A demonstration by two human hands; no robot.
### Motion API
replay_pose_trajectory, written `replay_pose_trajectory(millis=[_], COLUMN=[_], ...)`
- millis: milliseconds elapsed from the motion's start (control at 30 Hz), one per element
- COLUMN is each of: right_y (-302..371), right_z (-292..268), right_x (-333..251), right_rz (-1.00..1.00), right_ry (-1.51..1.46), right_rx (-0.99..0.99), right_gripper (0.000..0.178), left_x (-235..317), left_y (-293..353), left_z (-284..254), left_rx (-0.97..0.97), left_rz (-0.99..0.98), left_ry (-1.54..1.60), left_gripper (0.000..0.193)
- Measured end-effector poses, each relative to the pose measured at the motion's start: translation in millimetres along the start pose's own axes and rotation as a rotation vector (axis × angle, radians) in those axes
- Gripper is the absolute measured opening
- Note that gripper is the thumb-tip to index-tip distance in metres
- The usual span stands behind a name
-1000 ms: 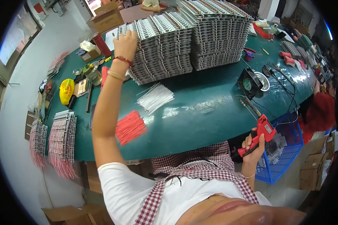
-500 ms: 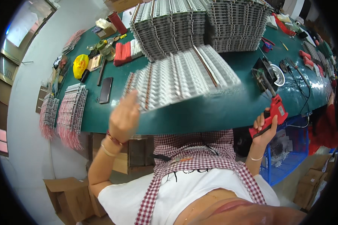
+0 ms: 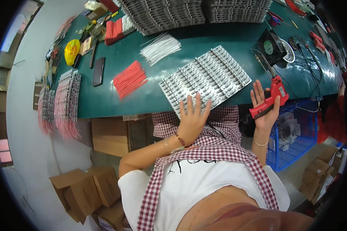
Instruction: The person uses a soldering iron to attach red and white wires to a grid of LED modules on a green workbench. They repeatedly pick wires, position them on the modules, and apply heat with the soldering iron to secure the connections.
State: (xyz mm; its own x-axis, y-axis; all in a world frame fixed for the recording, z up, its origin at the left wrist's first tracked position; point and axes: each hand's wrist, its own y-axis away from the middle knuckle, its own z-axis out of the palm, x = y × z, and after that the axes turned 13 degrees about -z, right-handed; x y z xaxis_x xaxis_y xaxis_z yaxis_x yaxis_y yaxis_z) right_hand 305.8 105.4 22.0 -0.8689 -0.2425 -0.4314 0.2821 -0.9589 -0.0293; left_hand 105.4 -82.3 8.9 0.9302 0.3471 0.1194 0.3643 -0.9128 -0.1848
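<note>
A grey-white panel [image 3: 206,79] of small parts in rows lies aslant near the front edge of the green table. My left hand [image 3: 194,119], fingers spread, rests on its near edge. In my right hand [image 3: 266,109] sits a red soldering gun [image 3: 275,95], lodged between thumb and palm with the fingers stretched out. Its metal tip points away toward a black stand [image 3: 272,46]. Left of the panel lie a bundle of red wires [image 3: 130,79] and, farther back, a bundle of white wires [image 3: 160,49].
Tall stacks of similar panels [image 3: 165,15] stand at the back. Panels with pink wires [image 3: 66,100] hang over the table's left edge. A phone [image 3: 98,71] and a yellow bag [image 3: 71,52] lie on the left. At right are cables [image 3: 312,73] and a blue crate [image 3: 293,142] below.
The panel has come down from a tilted, lifted position onto the table, uncovering the wire bundles. My left hand moved right onto its near edge. My right fingers have opened out around the soldering gun.
</note>
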Motion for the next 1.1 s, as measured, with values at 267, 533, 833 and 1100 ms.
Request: replay_pose_trajectory(millis=[267,533,833,1100], right_y=[-12,-17,-20,-23], right_z=[-1,7,7,8], right_x=[18,24,13,9], right_rz=[0.045,0.066,-0.009,-0.037], right_ry=[0.147,0.134,0.16,0.137], right_rx=[0.115,0.137,0.158,0.143], right_gripper=[0.046,0.046,0.044,0.046], left_x=[-34,-230,-225,-227], left_y=[-72,-246,-259,-252], left_z=[-17,54,61,64], left_rx=[-0.12,0.143,-0.045,0.287], left_rz=[-0.039,-0.43,-0.4,-0.276], left_ry=[-0.052,0.016,0.168,0.178], left_gripper=[0.036,0.039,0.021,0.014])
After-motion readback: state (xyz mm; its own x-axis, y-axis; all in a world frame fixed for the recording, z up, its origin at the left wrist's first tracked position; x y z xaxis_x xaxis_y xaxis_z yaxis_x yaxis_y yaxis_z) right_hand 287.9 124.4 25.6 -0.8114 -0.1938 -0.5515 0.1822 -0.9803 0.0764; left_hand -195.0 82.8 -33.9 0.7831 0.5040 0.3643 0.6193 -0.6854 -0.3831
